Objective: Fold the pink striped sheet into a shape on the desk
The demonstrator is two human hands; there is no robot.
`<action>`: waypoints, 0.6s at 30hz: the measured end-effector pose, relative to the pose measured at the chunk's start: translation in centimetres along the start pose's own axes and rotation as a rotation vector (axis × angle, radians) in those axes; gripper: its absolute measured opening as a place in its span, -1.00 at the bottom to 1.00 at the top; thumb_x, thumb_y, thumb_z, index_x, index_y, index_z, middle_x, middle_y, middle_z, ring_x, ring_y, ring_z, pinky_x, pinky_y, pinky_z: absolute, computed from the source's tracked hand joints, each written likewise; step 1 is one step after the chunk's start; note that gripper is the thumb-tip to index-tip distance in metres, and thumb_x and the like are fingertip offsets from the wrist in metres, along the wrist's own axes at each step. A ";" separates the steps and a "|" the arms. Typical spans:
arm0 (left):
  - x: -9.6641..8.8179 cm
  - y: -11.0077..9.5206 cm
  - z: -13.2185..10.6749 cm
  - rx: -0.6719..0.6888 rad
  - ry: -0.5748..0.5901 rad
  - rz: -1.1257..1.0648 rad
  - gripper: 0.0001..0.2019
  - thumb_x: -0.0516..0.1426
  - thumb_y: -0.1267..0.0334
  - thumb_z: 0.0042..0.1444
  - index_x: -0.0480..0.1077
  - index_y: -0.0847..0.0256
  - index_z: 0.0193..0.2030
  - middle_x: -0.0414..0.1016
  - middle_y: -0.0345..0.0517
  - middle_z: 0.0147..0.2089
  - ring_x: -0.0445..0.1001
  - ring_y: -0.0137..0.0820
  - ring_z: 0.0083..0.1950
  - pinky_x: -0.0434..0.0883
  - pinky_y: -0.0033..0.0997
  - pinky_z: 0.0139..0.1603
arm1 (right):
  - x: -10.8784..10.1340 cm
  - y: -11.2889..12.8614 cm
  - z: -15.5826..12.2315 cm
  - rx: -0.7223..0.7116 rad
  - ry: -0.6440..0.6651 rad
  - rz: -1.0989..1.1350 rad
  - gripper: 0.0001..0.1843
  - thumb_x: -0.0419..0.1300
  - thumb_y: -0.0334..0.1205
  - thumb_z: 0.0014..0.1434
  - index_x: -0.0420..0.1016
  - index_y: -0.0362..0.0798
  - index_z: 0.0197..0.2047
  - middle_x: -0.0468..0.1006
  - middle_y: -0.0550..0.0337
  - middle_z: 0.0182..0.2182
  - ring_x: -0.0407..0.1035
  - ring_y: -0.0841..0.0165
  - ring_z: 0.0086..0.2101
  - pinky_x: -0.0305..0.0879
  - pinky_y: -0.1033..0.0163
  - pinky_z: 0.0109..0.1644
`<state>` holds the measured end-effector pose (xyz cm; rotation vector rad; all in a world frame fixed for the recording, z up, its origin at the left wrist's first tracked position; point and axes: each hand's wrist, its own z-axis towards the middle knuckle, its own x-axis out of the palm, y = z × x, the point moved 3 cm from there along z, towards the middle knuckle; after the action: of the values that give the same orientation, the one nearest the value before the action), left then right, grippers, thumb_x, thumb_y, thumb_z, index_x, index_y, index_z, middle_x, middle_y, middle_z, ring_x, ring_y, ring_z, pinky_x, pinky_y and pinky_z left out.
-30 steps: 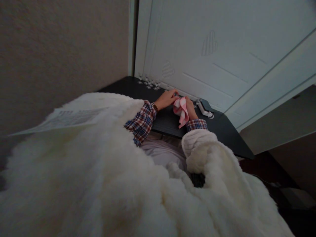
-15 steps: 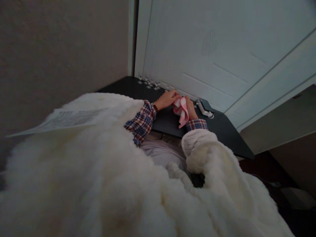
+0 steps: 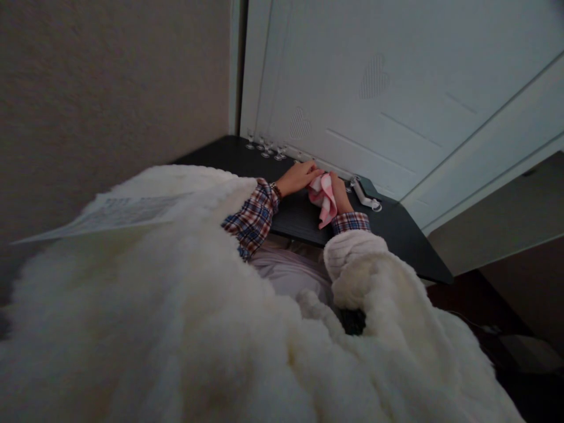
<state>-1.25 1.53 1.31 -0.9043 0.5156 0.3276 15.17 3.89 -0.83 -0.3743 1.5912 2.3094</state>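
Observation:
My right hand [image 3: 341,194] is closed around a pink and white cloth [image 3: 325,200], which hangs down in folds over the black table [image 3: 295,217]. Close by, my left hand [image 3: 300,176] has its fingers bent and reaching to the top of the cloth. Whatever lies between those fingertips is hidden, so I cannot make it out. Several small clear stemmed glasses [image 3: 266,150] stand on the table at the far left, beyond my left hand. Another small glass shows partly just behind my left fingers.
To the right of my right hand lie a white device with a ring strap [image 3: 365,195] and a dark flat object [image 3: 370,188]. A white panel with heart patterns [image 3: 335,106] rises behind the table. A wall [image 3: 114,82] stands at the left.

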 end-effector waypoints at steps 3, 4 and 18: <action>0.0 0.1 0.0 0.006 -0.001 0.011 -0.68 -0.01 0.07 0.29 0.41 0.27 -0.25 0.46 -0.15 -0.44 0.42 -0.38 -0.32 0.26 -0.42 -0.25 | 0.0 0.5 -0.3 0.006 -0.046 -0.001 -0.53 -0.05 0.12 0.29 0.28 -0.06 -0.47 0.40 0.22 -0.49 0.22 0.44 -0.44 0.21 0.29 -0.31; 0.0 0.1 0.1 0.006 -0.001 0.015 -0.68 -0.01 0.07 0.29 0.41 0.27 -0.25 0.46 -0.15 -0.44 0.42 -0.38 -0.32 0.27 -0.42 -0.24 | 0.0 0.6 -0.4 0.013 -0.045 -0.001 -0.54 -0.05 0.10 0.29 0.28 -0.06 -0.46 0.40 0.22 -0.49 0.22 0.44 -0.43 0.21 0.30 -0.30; 0.0 0.0 0.0 0.019 0.007 0.088 -0.68 -0.01 0.09 0.30 0.43 0.30 -0.22 0.49 -0.10 -0.38 0.42 -0.37 -0.29 0.26 -0.41 -0.23 | 0.0 0.4 0.0 0.013 -0.051 -0.094 -0.55 -0.04 0.07 0.32 0.27 -0.03 -0.49 0.38 0.24 -0.51 0.21 0.43 -0.45 0.19 0.29 -0.31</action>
<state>-1.29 1.58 1.31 -0.8667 0.5651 0.3984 14.98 3.77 -0.53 -0.3764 1.5298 2.2198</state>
